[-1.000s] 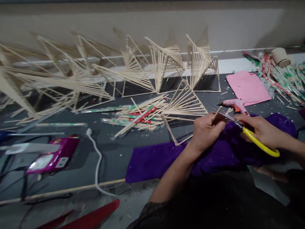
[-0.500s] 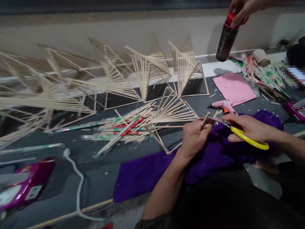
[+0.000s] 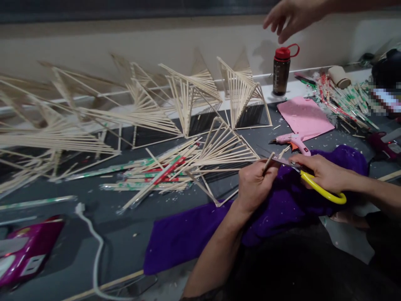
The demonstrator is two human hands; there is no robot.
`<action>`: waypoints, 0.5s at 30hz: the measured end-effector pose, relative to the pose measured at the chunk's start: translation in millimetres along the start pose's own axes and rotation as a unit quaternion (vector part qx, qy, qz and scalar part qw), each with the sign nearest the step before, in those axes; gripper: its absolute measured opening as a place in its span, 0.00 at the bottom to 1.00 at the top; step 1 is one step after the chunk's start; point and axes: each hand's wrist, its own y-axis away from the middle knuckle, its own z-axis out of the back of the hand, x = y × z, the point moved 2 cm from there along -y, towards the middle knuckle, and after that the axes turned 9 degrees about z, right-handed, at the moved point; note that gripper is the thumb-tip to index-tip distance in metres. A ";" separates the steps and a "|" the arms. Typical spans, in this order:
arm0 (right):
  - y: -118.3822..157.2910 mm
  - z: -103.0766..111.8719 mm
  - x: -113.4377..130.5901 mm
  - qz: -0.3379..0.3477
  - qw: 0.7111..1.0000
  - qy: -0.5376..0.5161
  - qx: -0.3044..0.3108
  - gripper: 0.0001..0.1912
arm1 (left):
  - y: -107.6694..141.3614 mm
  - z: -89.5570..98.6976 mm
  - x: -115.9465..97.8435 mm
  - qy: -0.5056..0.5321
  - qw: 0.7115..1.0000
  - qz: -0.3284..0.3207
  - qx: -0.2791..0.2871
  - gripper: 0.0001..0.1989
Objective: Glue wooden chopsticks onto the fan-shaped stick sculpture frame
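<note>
My left hand (image 3: 255,182) is closed around a thin wooden stick (image 3: 268,162), whose tip sticks up from the fist. Yellow-handled scissors (image 3: 322,190) are gripped in my right hand (image 3: 321,169), with the blades pointing left at the stick. Whether the blades touch it is unclear. Under both hands lies a purple cloth (image 3: 282,200). Left of my left hand stands a fan-shaped stick frame (image 3: 225,152), and beside it is a pile of wrapped and loose sticks (image 3: 163,171). A pink glue gun (image 3: 293,141) lies just beyond the scissors.
Stick structures (image 3: 191,96) line the wall. A red-capped bottle (image 3: 281,73) stands at the back, below another person's hand (image 3: 297,16). Pink foam (image 3: 305,117) and more wrapped sticks (image 3: 341,98) lie right. A magenta device (image 3: 37,246) and white cable (image 3: 98,251) are left.
The other person's hand has let go of the bottle, which now stands upright at the back, and has moved up and left. My hands keep their holds, with the view slightly shifted.
</note>
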 end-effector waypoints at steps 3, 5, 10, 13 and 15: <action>-1.5 1.3 0.4 0.001 1.000 0.011 -0.006 0.23 | 0.5 -1.7 2.9 0.007 0.999 0.029 -0.023 0.09; -2.4 2.7 1.3 -0.011 1.000 0.009 -0.007 0.22 | 1.1 -2.4 4.6 0.008 0.998 0.052 -0.035 0.06; -4.7 4.4 3.1 -0.058 0.998 -0.011 0.025 0.19 | 1.6 -1.3 4.5 -0.011 0.998 0.059 -0.017 0.08; -4.9 4.7 2.2 -0.054 0.998 0.008 0.036 0.24 | 1.9 0.2 3.6 -0.012 0.999 0.040 -0.013 0.08; -4.1 4.6 0.6 -0.049 0.998 0.013 0.037 0.27 | 2.5 0.8 3.2 -0.017 0.999 0.022 -0.015 0.09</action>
